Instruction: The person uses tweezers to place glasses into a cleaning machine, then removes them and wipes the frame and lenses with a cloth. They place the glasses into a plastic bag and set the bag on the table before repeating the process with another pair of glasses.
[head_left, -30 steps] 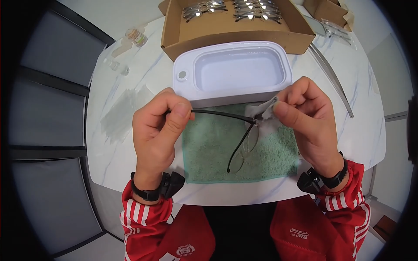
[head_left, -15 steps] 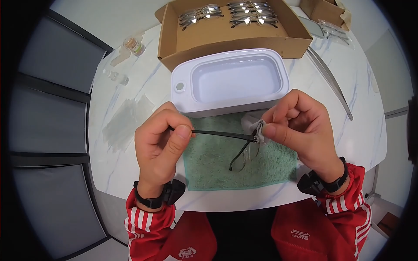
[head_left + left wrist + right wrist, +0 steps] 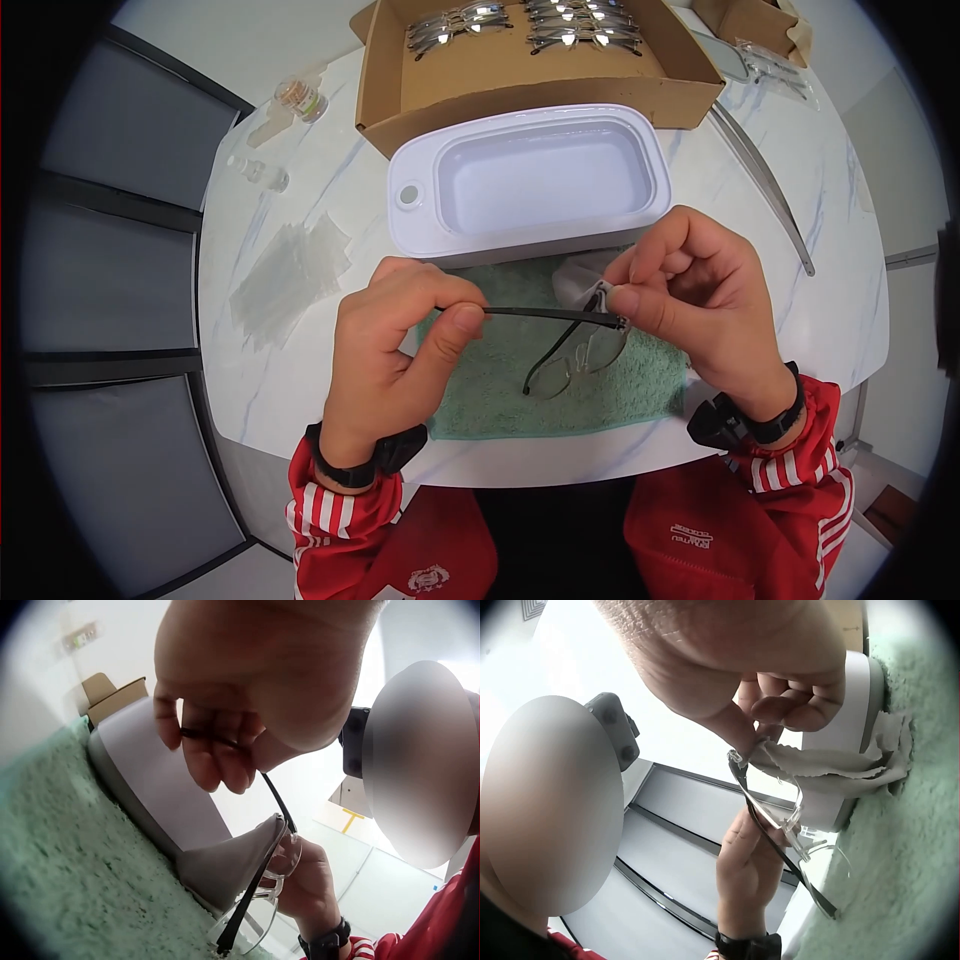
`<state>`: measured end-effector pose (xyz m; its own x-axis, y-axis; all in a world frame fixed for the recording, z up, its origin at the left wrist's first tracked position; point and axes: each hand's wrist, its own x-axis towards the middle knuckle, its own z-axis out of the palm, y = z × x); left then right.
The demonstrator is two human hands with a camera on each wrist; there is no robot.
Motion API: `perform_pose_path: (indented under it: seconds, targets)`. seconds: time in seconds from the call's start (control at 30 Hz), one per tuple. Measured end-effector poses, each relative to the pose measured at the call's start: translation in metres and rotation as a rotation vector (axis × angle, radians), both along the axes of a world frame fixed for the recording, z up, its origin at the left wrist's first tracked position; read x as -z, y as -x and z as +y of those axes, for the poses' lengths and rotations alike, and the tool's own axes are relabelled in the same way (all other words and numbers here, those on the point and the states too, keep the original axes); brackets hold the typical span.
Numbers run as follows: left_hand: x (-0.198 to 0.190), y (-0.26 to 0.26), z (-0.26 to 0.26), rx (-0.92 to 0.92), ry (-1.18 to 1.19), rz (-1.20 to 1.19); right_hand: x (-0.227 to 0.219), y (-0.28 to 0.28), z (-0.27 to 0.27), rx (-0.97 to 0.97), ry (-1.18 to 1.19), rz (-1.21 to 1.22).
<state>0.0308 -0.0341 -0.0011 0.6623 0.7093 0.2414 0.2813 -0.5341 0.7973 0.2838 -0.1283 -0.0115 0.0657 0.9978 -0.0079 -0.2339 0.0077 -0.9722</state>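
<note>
A pair of eyeglasses (image 3: 553, 315) with thin dark temples and clear lenses hangs between the two hands, over a green towel (image 3: 480, 405). My left hand (image 3: 400, 350) pinches one temple near its tip between thumb and fingers. Close to the hinge of that same temple, my right hand (image 3: 710, 315) pinches a grey cleaning cloth (image 3: 578, 282). The cloth drapes down from the fingertips beside the frame, as the right wrist view shows. The other temple slants downward toward the towel, past the lenses.
Behind the towel stands a white basin-like cleaner (image 3: 420, 225). A cardboard box (image 3: 540, 108) beyond it holds several eyeglasses. Clear plastic sleeves (image 3: 290, 285) and small bottles (image 3: 262, 174) lie at left. A long metal strip (image 3: 765, 185) lies at right.
My left hand has moved right, nearer to my right hand. The right hand has come down a little with the cloth, and the eyeglasses have shifted right, with their lenses now more in view.
</note>
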Motion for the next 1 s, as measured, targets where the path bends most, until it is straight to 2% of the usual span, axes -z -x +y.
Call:
perform_pose_path:
  seconds: [0.2,0.3,0.7,0.77,1.0]
  targets:
    - [0.002,0.002,0.000,-0.005,-0.001,0.024,-0.003,0.000,0.000,0.020,0.016,0.050]
    - [0.005,0.002,-0.001,-0.063,0.051,0.030,0.000,-0.001,0.001,0.020,-0.016,0.065]
    - [-0.001,0.000,-0.004,-0.058,0.198,-0.008,0.005,0.003,0.001,-0.028,-0.030,0.015]
    - [-0.008,-0.001,-0.001,0.050,0.082,0.164,0.003,0.003,0.001,-0.032,-0.017,0.005]
    - [0.002,-0.004,-0.002,0.046,0.026,0.175,0.003,0.002,0.001,-0.043,0.024,-0.025]
